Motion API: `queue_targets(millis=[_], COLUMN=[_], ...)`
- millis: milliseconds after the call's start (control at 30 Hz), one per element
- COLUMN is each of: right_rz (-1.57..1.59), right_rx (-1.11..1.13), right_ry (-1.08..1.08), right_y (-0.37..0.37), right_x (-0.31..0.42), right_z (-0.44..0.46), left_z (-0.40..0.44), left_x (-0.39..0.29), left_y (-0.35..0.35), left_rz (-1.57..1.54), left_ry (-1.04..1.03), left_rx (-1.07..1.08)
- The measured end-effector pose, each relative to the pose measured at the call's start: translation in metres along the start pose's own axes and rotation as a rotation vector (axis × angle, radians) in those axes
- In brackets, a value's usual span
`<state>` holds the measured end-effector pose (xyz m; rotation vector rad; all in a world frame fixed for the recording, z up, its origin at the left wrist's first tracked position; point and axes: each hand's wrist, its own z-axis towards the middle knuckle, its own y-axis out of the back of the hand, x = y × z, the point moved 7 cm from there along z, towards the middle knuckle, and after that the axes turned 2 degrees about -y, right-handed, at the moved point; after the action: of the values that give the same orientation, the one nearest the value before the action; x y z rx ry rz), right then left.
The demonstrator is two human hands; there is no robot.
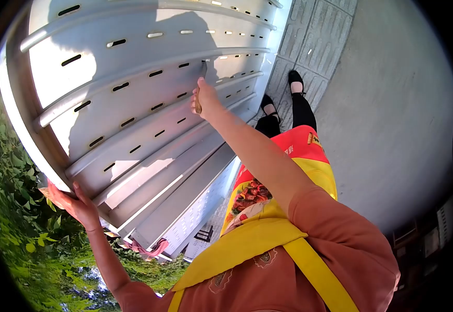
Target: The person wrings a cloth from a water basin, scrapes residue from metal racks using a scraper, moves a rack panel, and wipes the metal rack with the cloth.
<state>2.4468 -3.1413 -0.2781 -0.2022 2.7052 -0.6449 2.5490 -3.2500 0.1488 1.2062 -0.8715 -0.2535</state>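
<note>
A large silver metal rack [133, 122] with slotted panels and rounded bars stands in front of me. My left hand [75, 205] grips the lower left corner of its frame, thumb on the inner side and fingers round the outside. Stretched across the panels, my right hand [205, 101] is closed on a thin tool with a wooden handle [199, 104]. Its narrow grey blade [204, 68] points away from me, close to a slotted panel; whether it touches the metal I cannot tell. Shadow covers much of the panels.
Green leafy plants [23, 223] line the left side. Grey paving tiles [309, 47] and smooth concrete [387, 104] lie to the right. Below the rack's near edge hangs a reddish cloth [151, 249]. Dark, blurred items [424, 239] stand at the lower right.
</note>
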Motion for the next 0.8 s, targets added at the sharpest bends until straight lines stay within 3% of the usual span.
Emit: queue_targets(millis=[133, 233, 433, 533, 633, 800], right_rz=[-0.067, 0.072, 0.270, 0.200, 0.270, 0.230], right_rx=[-0.060, 0.127, 0.029, 0.148, -0.030, 0.025], right_ry=[0.063, -0.156, -0.199, -0.189, -0.133, -0.211], right_y=[0.012, 0.015, 0.032, 0.035, 0.055, 0.047], right_x=[0.010, -0.024, -0.017, -0.023, -0.015, -0.022], right_z=[0.001, -0.022, 0.017, 0.002, 0.038, 0.023], left_z=[0.001, 0.000, -0.006, -0.007, -0.007, -0.008], left_x=[-0.001, 0.000, 0.006, 0.009, 0.010, 0.009], left_y=[0.001, 0.000, -0.001, -0.001, -0.002, -0.003], left_rz=[0.003, -0.005, 0.025, 0.028, 0.058, 0.037], left_ry=[-0.030, -0.033, 0.001, 0.008, 0.062, 0.071], left_rx=[-0.005, -0.009, 0.000, -0.002, 0.032, 0.023])
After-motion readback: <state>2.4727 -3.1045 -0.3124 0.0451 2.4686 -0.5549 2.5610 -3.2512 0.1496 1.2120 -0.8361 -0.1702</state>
